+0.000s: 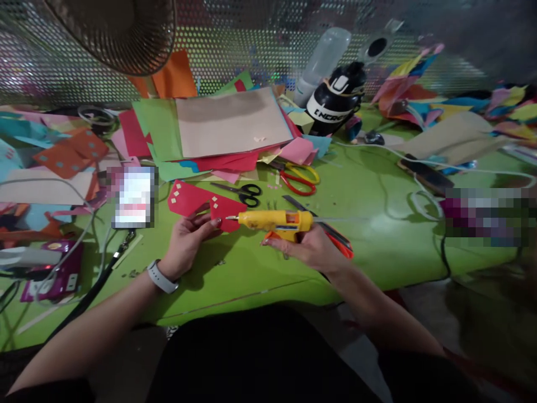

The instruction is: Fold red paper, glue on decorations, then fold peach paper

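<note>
My left hand (pixel 187 240) grips the lower edge of a red paper cutout (pixel 191 197) between thumb and fingers. Several small pale squares dot the cutout's surface. In my right hand (pixel 310 246) is a yellow hot glue gun (pixel 274 219), its metal nozzle pointing left and reaching over the right part of the red paper. A clear glue stick (pixel 342 219) sticks out of the gun's back end. Whether the nozzle touches the paper, I cannot tell. Black-handled scissors (pixel 247 194) lie just behind the cutout. Under and behind my right hand rests an orange-and-black cutter knife (pixel 338 240).
Stacked coloured paper sheets (pixel 235 123) lie at the back, beside a black bottle (pixel 338 98). Red- and yellow-handled scissors (pixel 297 182) are right of centre. A lit phone (pixel 135 197) and a purple power strip (pixel 59 274) with cables lie left. A fan (pixel 121 33) stands behind.
</note>
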`<state>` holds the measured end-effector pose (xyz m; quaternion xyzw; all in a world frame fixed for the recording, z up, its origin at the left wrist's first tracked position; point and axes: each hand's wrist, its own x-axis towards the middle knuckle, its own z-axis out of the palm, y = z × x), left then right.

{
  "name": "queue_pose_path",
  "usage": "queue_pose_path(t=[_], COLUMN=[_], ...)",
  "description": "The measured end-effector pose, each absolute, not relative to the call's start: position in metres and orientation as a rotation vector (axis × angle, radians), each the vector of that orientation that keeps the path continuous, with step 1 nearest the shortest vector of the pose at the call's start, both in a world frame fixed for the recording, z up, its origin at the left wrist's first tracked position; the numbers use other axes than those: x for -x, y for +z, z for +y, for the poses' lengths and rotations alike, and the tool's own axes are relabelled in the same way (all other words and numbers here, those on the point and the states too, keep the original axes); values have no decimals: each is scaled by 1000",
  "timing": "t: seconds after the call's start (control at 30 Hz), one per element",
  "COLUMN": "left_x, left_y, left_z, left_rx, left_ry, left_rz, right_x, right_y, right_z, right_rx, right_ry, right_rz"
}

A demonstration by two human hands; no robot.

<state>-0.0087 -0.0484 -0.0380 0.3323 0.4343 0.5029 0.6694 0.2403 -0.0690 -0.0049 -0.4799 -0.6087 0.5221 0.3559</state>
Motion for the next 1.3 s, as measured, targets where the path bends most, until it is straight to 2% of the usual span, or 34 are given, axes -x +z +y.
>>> queue_pose_path(t=[0.83,1.3], left_x=[7,7], left_y=[-38,-36], left_z=[-52,-52], left_rx=[-727,-767], left_ry=[1161,1147], left_rz=[936,915], right_x=[-210,-208], right_y=[-12,-13], right_z=[-60,-59], right_rx=[1278,1290], right_ry=[1281,1358], right_rz=[-1642,-1561])
